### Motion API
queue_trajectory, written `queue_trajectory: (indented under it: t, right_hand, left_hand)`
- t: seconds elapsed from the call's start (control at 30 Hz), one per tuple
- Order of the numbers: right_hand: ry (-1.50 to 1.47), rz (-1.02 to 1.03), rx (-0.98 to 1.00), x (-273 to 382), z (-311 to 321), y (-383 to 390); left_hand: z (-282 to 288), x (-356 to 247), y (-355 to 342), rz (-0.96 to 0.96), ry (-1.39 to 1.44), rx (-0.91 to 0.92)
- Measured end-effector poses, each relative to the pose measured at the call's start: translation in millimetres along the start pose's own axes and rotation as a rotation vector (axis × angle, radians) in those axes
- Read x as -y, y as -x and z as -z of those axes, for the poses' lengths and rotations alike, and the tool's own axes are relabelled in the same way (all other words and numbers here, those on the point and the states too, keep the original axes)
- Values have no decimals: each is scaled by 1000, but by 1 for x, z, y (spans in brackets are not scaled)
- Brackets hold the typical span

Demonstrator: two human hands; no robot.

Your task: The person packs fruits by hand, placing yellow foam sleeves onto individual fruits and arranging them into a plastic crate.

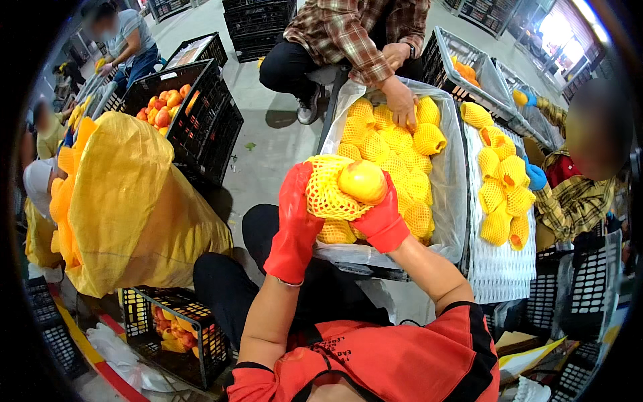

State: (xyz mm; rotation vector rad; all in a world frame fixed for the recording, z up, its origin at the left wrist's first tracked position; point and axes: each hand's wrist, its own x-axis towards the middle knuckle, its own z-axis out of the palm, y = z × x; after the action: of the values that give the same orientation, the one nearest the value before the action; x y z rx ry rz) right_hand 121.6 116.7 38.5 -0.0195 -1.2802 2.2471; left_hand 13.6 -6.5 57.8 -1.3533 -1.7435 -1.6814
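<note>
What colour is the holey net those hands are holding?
The net is yellow, seen best in the head view.

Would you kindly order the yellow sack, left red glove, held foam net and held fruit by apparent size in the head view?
1. Yellow sack
2. Left red glove
3. Held foam net
4. Held fruit, judging visible parts only

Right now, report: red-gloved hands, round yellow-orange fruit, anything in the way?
Left hand gripping yellow foam-mesh sleeve. Right hand holding fruit against it. Co-worker's bare hand beyond, clear of both.
</note>
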Motion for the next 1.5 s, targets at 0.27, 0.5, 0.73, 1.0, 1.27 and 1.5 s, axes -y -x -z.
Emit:
queue_trajectory:
  t: [0.27, 0.5, 0.73, 1.0, 1.27, 1.5]
  right_hand:
    - [-614, -380, -152, 16, -6, -10]
    - [367, 87, -112, 28, -40, -7]
    - [332, 22, 23, 23, -28, -9]
    - [534, -47, 28, 12, -30, -6]
    - [-619, -700, -206, 13, -1, -12]
    - [408, -253, 86, 21, -20, -8]
  left_hand:
    - [-4, 0, 5, 270, 54, -30]
    - [-3, -16, -3, 806, 946, -417]
    - [-2, -13, -1, 825, 956, -436]
    - [13, -14, -11, 786, 903, -244]
    - [-5, -5, -22, 1056, 1167, -219]
    - [-2, 13, -19, 1109, 953, -213]
